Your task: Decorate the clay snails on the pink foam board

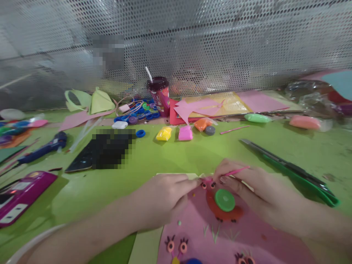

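Observation:
A pink sheet (189,234) with a snail-like picture lies in front of me, its figure made of a red body (224,217), a green bottle cap (224,200) as shell and two eyes on top. My left hand (167,196) has its fingers curled, the fingertips close together beside the left eye; anything between them is hidden. My right hand (253,189) is closed around a thin pink stick (235,171), its fingertips at the right eye. More stuck-on eyes (177,246) show lower on the sheet, cut off by the frame.
A green utility knife (291,170) lies to the right. Yellow (164,134), pink (185,133) and orange (202,124) clay packets sit ahead, before a drink cup (159,97). On the left are a dark phone (82,156), a blue glue gun (44,148) and a magenta device (30,194).

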The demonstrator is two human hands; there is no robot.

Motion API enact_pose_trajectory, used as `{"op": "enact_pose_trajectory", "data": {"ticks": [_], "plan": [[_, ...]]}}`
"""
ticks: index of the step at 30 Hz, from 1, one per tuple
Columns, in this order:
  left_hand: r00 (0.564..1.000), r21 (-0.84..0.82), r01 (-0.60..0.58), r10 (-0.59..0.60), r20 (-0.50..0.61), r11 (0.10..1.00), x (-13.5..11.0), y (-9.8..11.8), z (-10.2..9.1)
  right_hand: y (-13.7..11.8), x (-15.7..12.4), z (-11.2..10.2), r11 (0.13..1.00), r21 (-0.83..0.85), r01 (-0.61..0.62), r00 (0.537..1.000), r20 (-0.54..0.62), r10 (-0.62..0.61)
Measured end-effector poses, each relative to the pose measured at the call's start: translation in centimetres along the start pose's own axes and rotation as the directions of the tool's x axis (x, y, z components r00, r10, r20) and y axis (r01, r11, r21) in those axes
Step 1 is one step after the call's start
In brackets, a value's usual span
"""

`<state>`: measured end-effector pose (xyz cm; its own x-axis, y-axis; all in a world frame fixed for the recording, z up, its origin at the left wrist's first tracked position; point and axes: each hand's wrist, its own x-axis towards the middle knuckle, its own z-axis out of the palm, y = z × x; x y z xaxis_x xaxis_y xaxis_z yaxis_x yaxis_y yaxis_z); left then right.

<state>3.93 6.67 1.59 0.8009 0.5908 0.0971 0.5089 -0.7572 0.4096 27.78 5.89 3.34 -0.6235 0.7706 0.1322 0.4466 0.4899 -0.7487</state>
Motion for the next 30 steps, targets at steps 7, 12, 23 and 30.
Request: {"op": "enact_pose_trajectory", "data": {"ticks": [7, 12, 23, 30], "plan": [[1.0, -0.004, 0.0, 0.0, 0.007, 1.0, -0.12, 0.0, 0.02, 0.22, -0.03, 0.1, 1.0, -0.022, 0.018, 1.0, -0.004, -0.018], [1.0, -0.006, 0.004, -0.004, 0.002, 1.0, 0.01, -0.07, 0.07, 0.2, 0.09, 0.14, 1.0, -0.017, 0.014, 1.0, -0.006, -0.014], [0.999, 0.025, 0.016, -0.017, 0.046, 1.0, -0.03, 0.05, 0.07, -0.33, -0.07, -0.39, 0.999, 0.026, 0.038, 0.995, -0.09, -0.035], [0.997, 0.187, -0.063, 0.055, 0.046, 0.98, -0.25, 0.22, 0.51, -0.66, -0.06, -0.59, 0.999, -0.003, 0.042, 0.993, -0.111, -0.042]]}}
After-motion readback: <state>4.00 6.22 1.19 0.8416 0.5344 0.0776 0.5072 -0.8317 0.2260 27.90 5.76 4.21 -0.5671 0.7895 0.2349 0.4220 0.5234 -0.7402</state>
